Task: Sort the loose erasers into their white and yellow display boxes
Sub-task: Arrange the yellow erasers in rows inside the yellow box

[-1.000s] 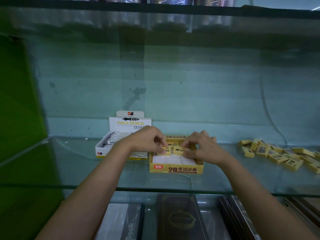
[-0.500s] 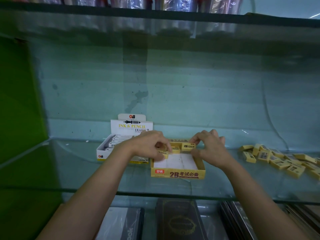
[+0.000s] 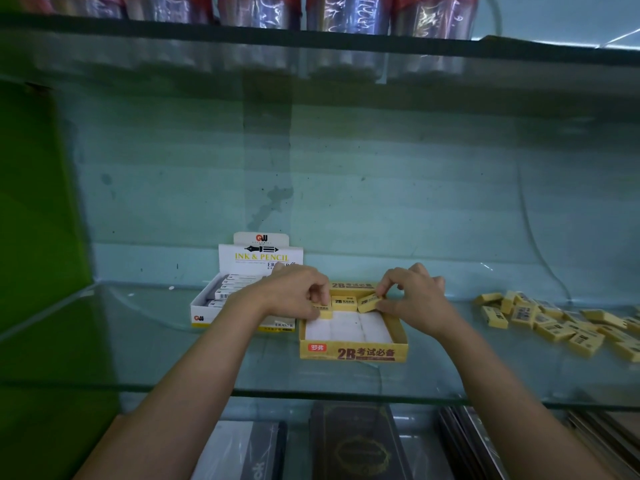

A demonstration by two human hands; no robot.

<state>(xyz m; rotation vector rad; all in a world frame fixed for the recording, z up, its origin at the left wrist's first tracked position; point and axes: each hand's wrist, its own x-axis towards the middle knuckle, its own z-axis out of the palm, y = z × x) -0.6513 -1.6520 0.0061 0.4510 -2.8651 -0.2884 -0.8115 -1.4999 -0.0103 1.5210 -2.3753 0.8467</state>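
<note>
A yellow display box (image 3: 353,351) sits on the glass shelf with a white floor and a back row of yellow erasers. My left hand (image 3: 294,294) pinches a yellow eraser (image 3: 323,313) at the back left of that box. My right hand (image 3: 414,296) pinches another yellow eraser (image 3: 369,302), tilted, at the back right. A third eraser (image 3: 344,302) lies between them. The white display box (image 3: 207,311) with wrapped white erasers stands just to the left, partly hidden by my left wrist. Loose yellow erasers (image 3: 554,323) lie in a heap to the right.
The glass shelf (image 3: 138,348) ends in a front edge near my forearms, with notebooks (image 3: 356,445) on the level below. A green panel (image 3: 38,220) closes the left side. Wrapped packs (image 3: 346,12) stand on the shelf above.
Both hands have moved toward the back of the yellow box with their erasers. The right hand's eraser now sits lower, tilted against the back row.
</note>
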